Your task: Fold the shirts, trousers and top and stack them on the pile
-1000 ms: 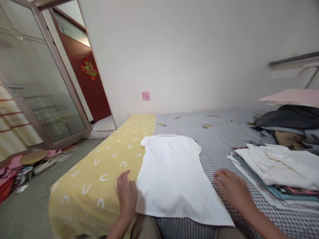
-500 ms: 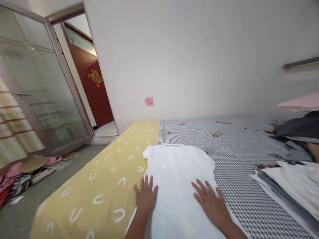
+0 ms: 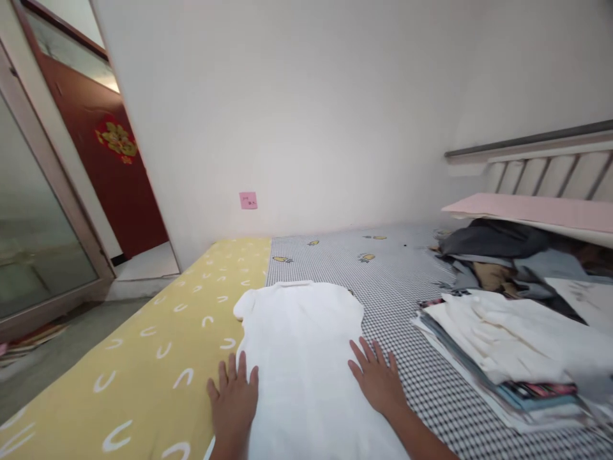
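A white shirt (image 3: 301, 358) lies spread out on the bed, its collar end toward the wall and its lower part running out of view at the bottom. My left hand (image 3: 234, 396) rests with fingers spread at the shirt's left edge, partly over the yellow cloth. At the right edge my right hand (image 3: 378, 377) lies flat, fingers apart, touching the white fabric and the checked sheet beside it. Neither hand grips anything.
Under the shirt are a yellow patterned cloth (image 3: 138, 345) and a checked sheet (image 3: 397, 281). To the right sit a stack of folded clothes (image 3: 507, 338), a heap of dark clothes (image 3: 493, 243) and a pink board (image 3: 531, 209). A doorway opens at left.
The view has turned to the right, bringing more of the clothes stack into sight. Both hands have moved outward slightly toward the shirt's edges, still flat.
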### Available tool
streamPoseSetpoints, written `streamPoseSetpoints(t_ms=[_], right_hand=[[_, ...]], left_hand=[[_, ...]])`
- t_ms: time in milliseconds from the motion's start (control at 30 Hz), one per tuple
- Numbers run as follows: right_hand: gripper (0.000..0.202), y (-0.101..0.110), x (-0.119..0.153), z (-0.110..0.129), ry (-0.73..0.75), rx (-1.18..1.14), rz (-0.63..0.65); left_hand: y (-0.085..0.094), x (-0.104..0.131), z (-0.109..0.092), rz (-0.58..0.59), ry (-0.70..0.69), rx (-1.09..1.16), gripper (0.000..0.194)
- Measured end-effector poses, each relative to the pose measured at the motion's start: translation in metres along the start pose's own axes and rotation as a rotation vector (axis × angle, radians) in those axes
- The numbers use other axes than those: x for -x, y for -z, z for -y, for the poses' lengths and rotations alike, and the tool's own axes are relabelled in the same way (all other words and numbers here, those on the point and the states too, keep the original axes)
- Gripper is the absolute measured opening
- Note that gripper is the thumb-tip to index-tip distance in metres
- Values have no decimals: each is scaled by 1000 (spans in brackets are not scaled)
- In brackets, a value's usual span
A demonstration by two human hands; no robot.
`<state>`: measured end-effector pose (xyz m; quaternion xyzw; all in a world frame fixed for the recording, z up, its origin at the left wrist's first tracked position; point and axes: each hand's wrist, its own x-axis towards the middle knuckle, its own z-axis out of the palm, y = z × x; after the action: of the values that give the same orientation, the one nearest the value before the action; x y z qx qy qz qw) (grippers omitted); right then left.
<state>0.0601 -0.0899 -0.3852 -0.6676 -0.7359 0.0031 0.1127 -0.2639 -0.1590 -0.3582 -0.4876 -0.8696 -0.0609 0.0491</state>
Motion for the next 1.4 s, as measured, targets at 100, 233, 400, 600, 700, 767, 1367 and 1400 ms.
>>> streamPoseSetpoints(t_ms=[100,233,400,600,700,767,1367,1400], right_hand=[[55,1,15,-12,2,17,-1],[55,9,41,-24,11,68,4],[53,10,83,-35,21,116,-36],[47,27,97,-47,-19,49,105],[40,53,76,-29,-30,28,-18],[42,62,61,-6,75,21,-180],[59,-33,40,34,697,-60,-216],[61,-37,39,32,716,-43,-252]], left_hand=[[7,9,2,10,-3,-1,63],[13,25,7,-25,0,7,61],[16,49,16,-52,-2,-13,59],[19,65,19,-45,7,-58,58],[20,65,18,-24,24,-68,57],[19,64,18,-19,33,-90,55],[-29,-16,-71,-30,-419,173,60],[-33,-26,-74,-43,-373,172,60]])
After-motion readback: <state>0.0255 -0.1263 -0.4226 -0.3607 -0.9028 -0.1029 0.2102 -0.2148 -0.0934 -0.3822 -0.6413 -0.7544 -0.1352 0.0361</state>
